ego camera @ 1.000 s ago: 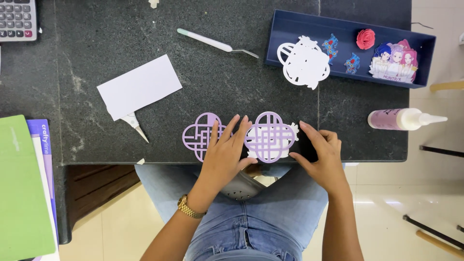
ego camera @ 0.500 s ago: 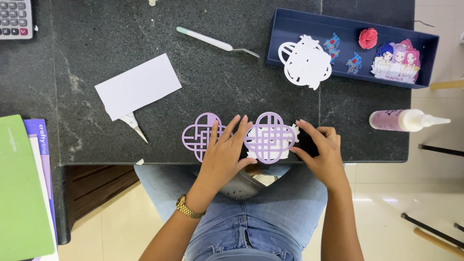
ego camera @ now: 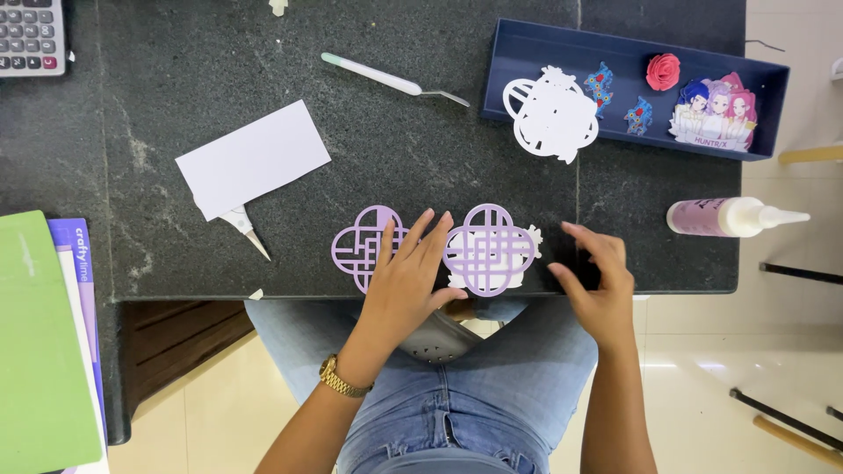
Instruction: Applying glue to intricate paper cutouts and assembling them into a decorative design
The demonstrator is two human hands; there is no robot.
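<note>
The left hand (ego camera: 406, 272) lies flat with fingers spread wide on the purple woven-pattern paper cutout (ego camera: 435, 247) at the near edge of the dark speckled stone desk (ego camera: 158, 96). The right hand (ego camera: 597, 279) is open, holding nothing, just beside the cutout. Farther back sits a blue tray (ego camera: 527, 46).

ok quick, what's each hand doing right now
Left hand: open, flat on the purple lattice cutout.
Right hand: open, holding nothing, just beside the cutout.
</note>
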